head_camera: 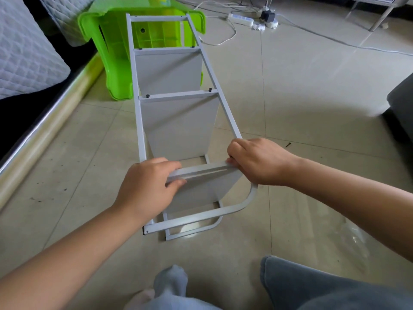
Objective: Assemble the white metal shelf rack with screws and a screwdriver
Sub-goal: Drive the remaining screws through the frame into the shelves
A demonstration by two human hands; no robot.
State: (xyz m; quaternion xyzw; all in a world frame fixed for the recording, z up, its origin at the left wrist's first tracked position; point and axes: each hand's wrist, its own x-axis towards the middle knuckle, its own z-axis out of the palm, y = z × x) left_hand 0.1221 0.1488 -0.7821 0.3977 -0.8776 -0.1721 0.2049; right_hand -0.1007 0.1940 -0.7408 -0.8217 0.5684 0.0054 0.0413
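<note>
**Ana:** On the tiled floor (301, 113), right in front of the person's knees, lies the white shelf rack (178, 121) on its side, its far end against the green plastic bin (105, 41) by the bed edge (44, 130).

**Ben:** How far along is it, as you judge it?

**Ana:** Well over halfway, I'd say. Two shelf panels sit between the side frames, each with dark screws (147, 96) showing at its rail ends. The third shelf panel (201, 180), nearest the person, shows no screws that I can see.

**Ben:** And the hands?

**Ana:** The left hand (147, 186) curls its fingers over the panel's near rail at its left end. The right hand (257, 162) grips the right end where it meets the upper side frame (223, 101). Both are closed on it, apparently lining it up.

**Ben:** So what's left?

**Ana:** Fixing that panel with screws. One loose screw (288, 144) lies on the floor just beyond the right hand. No screwdriver is in view.

**Ben:** Any brand or writing?

**Ana:** None readable on rack or bin, nor on the power strip (240, 19) near the floor's far edge.
</note>
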